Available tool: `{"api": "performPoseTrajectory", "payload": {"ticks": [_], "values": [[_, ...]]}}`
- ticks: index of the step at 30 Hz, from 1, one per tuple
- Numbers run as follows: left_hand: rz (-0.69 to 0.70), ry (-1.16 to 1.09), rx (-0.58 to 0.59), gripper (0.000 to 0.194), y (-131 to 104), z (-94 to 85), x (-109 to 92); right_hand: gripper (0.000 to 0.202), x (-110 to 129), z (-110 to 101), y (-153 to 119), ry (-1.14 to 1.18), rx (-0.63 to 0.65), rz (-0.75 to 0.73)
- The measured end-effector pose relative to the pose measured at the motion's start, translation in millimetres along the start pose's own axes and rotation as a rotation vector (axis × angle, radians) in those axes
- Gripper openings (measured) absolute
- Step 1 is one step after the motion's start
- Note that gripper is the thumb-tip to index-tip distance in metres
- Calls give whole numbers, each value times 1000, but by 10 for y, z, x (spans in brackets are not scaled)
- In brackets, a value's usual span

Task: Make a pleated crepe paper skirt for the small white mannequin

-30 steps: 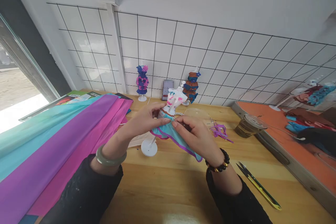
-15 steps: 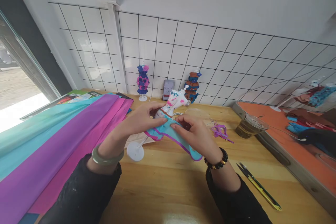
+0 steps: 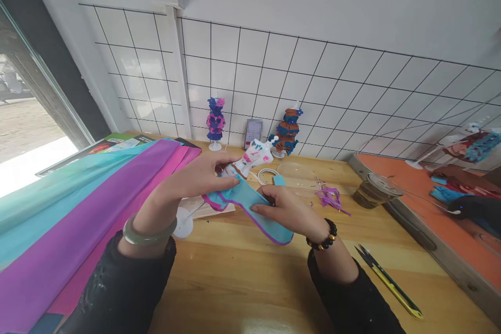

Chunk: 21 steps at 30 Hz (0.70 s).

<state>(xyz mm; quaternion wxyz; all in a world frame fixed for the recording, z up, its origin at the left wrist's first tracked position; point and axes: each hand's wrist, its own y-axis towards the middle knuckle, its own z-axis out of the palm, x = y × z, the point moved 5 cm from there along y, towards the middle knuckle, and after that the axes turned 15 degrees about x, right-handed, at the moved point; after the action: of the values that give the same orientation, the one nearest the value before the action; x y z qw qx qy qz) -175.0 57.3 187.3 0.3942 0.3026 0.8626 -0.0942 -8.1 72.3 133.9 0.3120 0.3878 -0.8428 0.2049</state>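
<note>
A small white mannequin (image 3: 256,154) with pink and teal marks leans to the right, its round stand base (image 3: 182,223) tilted at the lower left. My left hand (image 3: 207,175) is closed round its waist and pinches the upper edge of a light blue cloth piece (image 3: 246,201) with purple trim. The thumb and fingers of my right hand (image 3: 287,209) grip the same cloth farther right, and its rounded end hangs below that hand.
Layered fabrics (image 3: 97,193) cover the left side. Dressed mannequins (image 3: 216,120) and a phone (image 3: 253,133) stand along the wall. Rightward are purple scraps (image 3: 330,198), a lidded cup (image 3: 376,190), yellow snips (image 3: 391,284) and an orange surface (image 3: 430,209).
The mannequin and my left hand have shifted left. My right hand has slid outward along the cloth, widening the gap between my hands and showing a tape roll and a blue piece behind.
</note>
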Motion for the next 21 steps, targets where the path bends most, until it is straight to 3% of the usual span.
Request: {"api": "performPoseTrajectory", "payload": {"ticks": [8, 16, 21], "values": [[-37, 40, 48, 29, 28, 49, 46, 23, 61, 12, 38, 238, -185, -98], [27, -26, -37, 35, 50, 30, 28, 26, 110, -1, 23, 296, -230, -125], [21, -38, -61, 43, 64, 30, 84, 26, 77, 11, 28, 279, -264, -65]]}}
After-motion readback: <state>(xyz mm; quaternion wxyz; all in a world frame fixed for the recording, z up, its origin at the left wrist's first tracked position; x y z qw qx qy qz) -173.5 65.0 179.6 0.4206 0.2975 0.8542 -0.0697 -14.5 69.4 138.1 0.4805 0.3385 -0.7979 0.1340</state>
